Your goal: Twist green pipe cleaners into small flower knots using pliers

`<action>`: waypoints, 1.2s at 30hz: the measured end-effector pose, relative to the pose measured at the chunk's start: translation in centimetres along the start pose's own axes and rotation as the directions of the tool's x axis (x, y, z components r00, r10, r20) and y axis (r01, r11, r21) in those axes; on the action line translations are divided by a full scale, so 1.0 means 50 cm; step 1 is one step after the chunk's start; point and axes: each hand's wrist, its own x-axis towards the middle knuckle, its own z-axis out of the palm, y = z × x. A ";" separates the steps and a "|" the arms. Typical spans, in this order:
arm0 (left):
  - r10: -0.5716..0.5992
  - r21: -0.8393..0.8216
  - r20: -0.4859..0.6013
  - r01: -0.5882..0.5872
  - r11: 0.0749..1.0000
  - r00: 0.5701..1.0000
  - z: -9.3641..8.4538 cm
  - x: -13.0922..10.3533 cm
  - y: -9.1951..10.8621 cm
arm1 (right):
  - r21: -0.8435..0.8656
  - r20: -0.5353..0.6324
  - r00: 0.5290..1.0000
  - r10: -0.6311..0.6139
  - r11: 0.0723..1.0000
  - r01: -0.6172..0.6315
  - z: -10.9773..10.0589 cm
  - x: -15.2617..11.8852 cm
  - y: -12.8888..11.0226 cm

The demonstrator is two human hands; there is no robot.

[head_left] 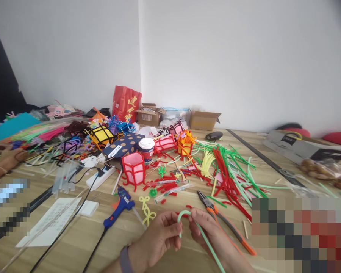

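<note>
A pale green pipe cleaner (208, 242) is bent into a hook between my two hands. Its short end is pinched by my left hand (165, 233), which has a grey band at the wrist. Farther along the bend, my right hand (206, 231) grips it between thumb and fingers, and the long end trails down over that hand. Pliers (226, 222) with orange and grey handles lie just beyond my right hand. A yellow-green looped pipe-cleaner shape (146, 212) rests beyond my left hand, near a blue hot glue gun (118, 206).
Red-framed pink lanterns (133, 168) and a lidded paper cup (146, 149) stand mid-table. Red and green pipe cleaners (230, 174) spread at right. A power strip (101, 176), cords and a printed sheet (49, 223) are at left. Another person's hand (8, 161) reaches in at far left.
</note>
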 end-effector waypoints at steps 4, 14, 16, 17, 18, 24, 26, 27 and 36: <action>0.043 0.001 -0.061 -0.043 0.999 0.997 -0.002 0.002 -0.001 | -0.038 -0.011 0.999 -0.030 0.999 0.029 0.007 -0.002 0.003; 0.153 0.034 -0.104 -0.150 0.988 0.983 0.017 0.013 0.035 | -0.239 -0.030 0.995 -0.094 0.967 0.085 0.021 -0.013 0.010; 0.156 0.026 -0.097 -0.155 0.988 0.983 0.028 0.016 0.039 | -0.251 -0.052 0.992 -0.114 0.963 0.097 0.024 -0.015 0.002; 0.157 0.015 -0.101 -0.157 0.988 0.982 0.034 0.018 0.041 | -0.256 -0.059 0.991 -0.122 0.961 0.103 0.026 -0.016 -0.002; 0.156 0.002 -0.105 -0.156 0.988 0.982 0.038 0.021 0.041 | -0.259 -0.063 0.990 -0.126 0.960 0.106 0.027 -0.017 -0.005; 0.171 0.057 -0.048 -0.168 0.984 0.984 0.038 0.040 0.026 | -0.229 -0.054 0.993 -0.104 0.969 0.089 0.030 -0.020 -0.006; 0.188 0.067 0.003 -0.188 0.980 0.982 0.030 0.043 0.015 | -0.226 -0.046 0.995 -0.092 0.971 0.079 0.032 -0.019 -0.002; 0.194 0.068 0.022 -0.195 0.979 0.981 0.026 0.042 0.010 | -0.228 -0.044 0.994 -0.096 0.970 0.083 0.033 -0.019 0.000; 0.236 0.064 -0.057 -0.233 0.970 0.970 0.022 0.026 0.000 | -0.283 -0.027 0.986 -0.164 0.947 0.150 0.041 -0.022 0.004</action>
